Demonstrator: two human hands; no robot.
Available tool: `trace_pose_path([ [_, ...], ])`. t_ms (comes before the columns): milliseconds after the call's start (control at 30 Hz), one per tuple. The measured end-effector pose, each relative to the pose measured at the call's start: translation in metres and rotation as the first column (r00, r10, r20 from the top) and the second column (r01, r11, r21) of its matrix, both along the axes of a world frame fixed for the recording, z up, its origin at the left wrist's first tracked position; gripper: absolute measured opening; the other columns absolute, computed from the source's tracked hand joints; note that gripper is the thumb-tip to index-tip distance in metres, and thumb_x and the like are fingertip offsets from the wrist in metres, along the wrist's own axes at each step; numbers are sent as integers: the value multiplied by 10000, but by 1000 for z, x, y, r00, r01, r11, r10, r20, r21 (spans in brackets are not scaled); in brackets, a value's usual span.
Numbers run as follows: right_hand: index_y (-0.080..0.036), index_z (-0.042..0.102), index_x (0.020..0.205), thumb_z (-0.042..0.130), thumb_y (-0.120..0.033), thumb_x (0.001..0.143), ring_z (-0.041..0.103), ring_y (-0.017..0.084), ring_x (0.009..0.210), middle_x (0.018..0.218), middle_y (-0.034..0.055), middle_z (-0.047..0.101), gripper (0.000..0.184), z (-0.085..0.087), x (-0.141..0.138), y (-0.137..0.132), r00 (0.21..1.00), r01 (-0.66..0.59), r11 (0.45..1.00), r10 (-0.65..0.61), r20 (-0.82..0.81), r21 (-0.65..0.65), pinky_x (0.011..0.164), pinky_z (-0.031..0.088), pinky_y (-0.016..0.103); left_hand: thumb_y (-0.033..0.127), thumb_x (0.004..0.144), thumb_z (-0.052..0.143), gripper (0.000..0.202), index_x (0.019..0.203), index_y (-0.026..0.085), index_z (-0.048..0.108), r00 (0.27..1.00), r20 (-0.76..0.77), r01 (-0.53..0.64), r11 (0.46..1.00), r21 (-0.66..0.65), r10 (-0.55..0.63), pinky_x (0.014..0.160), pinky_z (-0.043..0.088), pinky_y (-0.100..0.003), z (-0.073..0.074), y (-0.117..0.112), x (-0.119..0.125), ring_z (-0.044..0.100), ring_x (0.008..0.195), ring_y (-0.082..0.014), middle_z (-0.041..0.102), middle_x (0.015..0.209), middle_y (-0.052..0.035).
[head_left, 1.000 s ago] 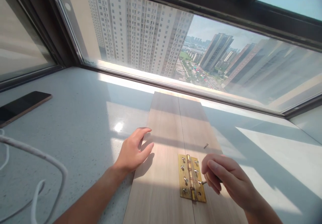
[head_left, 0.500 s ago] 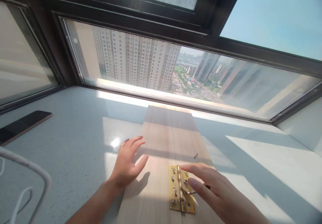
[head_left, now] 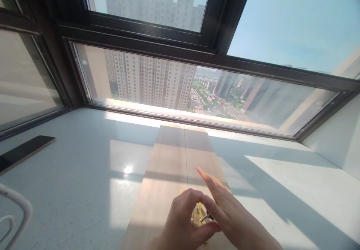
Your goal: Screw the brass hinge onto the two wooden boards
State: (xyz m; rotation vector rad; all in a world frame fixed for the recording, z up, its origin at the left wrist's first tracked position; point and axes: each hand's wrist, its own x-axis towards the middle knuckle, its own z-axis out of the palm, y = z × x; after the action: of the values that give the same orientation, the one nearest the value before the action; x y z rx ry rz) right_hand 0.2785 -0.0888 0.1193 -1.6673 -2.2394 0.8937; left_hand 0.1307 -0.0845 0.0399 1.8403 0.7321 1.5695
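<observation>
My right hand [head_left: 227, 208] hovers over the brass hinge [head_left: 194, 220] with its index finger stretched forward. Between its lower fingers and the palm sits a thin metal tool with a dark handle, probably a small screwdriver [head_left: 204, 217], mostly covered. My left hand [head_left: 182, 220] curls in from the left, thumb and index finger bent into a ring that meets the right hand beside the tool. What its fingertips pinch is hidden. The hinge lies across the seam of two pale wooden boards [head_left: 168, 160], and both hands cover most of it.
A phone [head_left: 25, 152] lies on the white sill [head_left: 84, 175] at the left, with a white curved tube or cable [head_left: 21, 201] nearer me. Dark-framed windows [head_left: 146, 42] rise behind the boards.
My left hand has moved from the boards' left side to the hinge, its fingers curling beside my right hand. The loose screw on the right board is now hidden. The view has tilted up.
</observation>
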Motion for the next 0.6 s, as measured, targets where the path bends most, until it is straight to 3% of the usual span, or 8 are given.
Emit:
trace_pose_path([
  [67,-205,191,1578,293,-700,922,242,285,1472,1609,112,267,828,-2,0,0,995,-40,999,39,-93,-13,1172,237,513,227,729,766,231,832,188,562,1000,14,-4,998,-67,5,597,477,-232,4,0,3,610,636,-148,660,726,-13],
  [200,-191,154,1582,352,-758,871,242,292,1471,1615,140,242,931,-9,4,3,974,-71,997,62,-219,-35,1162,253,503,130,743,701,132,833,170,614,1000,-5,19,997,-76,-20,619,470,-229,13,0,1,615,669,-148,657,743,-29],
  [333,-222,173,1570,319,-711,912,209,265,1482,1614,128,250,832,-15,18,12,963,75,996,-59,-264,51,1183,182,510,99,737,669,172,891,171,692,994,-98,42,996,-83,-50,616,472,-244,13,-3,-2,594,664,-148,597,766,-42],
  [433,-215,227,1545,332,-681,924,292,263,1448,1568,145,344,783,-18,30,20,949,208,973,-176,-260,102,1167,222,509,49,731,594,233,911,172,677,997,-53,43,991,-125,-50,679,487,-263,12,-8,2,618,747,-161,621,918,-82],
  [600,-233,350,1493,374,-660,923,326,267,1431,1546,109,394,712,-13,38,21,968,194,972,-168,-187,130,1157,263,490,45,762,462,181,798,179,578,992,18,128,978,-161,-127,682,431,-277,3,-17,24,583,744,-171,613,777,-45],
])
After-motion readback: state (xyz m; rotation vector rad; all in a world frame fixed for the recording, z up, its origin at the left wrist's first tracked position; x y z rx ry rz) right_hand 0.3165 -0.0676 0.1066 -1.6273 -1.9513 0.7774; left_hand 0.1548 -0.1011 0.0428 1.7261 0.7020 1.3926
